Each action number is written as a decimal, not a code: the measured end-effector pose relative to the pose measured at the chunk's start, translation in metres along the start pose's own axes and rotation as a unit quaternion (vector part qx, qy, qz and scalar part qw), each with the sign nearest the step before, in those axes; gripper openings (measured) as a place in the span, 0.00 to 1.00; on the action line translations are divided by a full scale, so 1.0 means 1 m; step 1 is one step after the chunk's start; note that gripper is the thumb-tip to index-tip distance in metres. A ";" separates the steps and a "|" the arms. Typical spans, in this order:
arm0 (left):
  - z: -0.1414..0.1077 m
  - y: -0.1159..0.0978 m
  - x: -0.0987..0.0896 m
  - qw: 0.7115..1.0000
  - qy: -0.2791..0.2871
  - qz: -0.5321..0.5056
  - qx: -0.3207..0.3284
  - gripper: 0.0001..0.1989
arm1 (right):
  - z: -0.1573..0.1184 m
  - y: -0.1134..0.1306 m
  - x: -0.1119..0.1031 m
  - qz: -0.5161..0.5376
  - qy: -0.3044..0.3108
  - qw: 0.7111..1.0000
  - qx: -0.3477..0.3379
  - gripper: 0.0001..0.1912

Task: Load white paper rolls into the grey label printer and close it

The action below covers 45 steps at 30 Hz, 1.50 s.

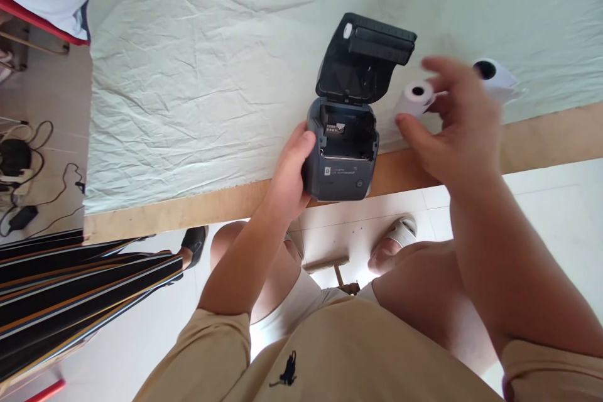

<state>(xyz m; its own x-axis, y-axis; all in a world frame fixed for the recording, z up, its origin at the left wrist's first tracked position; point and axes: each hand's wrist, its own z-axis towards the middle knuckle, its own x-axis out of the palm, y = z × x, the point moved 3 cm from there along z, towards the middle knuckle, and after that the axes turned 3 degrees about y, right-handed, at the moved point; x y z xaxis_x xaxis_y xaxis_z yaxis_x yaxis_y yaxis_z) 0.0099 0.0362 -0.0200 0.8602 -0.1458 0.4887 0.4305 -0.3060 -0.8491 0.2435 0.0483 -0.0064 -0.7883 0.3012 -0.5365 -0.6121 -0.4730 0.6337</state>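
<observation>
Dark plastic printer (343, 173): rounded box at the table's near edge, long axis near to far, hinged lid (353, 69) open toward the far side.
Left hand (289, 169): wrapped around the printer's left side.
Right hand (464, 125): blurred, small white roll (412, 99) between thumb and fingers, right of the printer, hollow end up.
Larger white roll (500, 75): farther right, dark round core.
Cloth (202, 75): pale green, creased, over wood.

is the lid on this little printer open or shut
Open. The lid stands swung back on its hinge, and the hollow inside the printer shows, with your left hand holding the body.
</observation>
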 end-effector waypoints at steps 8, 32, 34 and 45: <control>-0.007 -0.001 -0.003 0.997 0.039 0.071 0.012 0.29 | 0.006 0.073 0.013 -0.006 -0.002 0.995 -0.103 0.15; -0.003 -0.001 -0.009 0.993 0.025 0.102 0.049 0.45 | -0.002 0.049 0.016 0.052 -0.052 0.997 -0.031 0.15; -0.004 0.000 -0.009 0.992 0.034 0.109 0.049 0.47 | 0.001 0.031 0.017 0.042 -0.036 0.998 -0.008 0.26; -0.008 0.004 -0.016 0.991 0.010 0.121 0.050 0.58 | -0.005 0.018 0.032 0.173 0.069 0.982 0.022 0.30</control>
<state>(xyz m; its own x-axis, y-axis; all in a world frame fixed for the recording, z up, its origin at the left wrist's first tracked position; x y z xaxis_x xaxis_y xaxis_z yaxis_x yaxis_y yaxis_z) -0.0046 0.0296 -0.0301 0.9365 -0.2230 0.2706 0.2376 -0.1642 -0.9574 0.2077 0.0450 -0.0145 -0.9355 0.0119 -0.3530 -0.3132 -0.4902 0.8134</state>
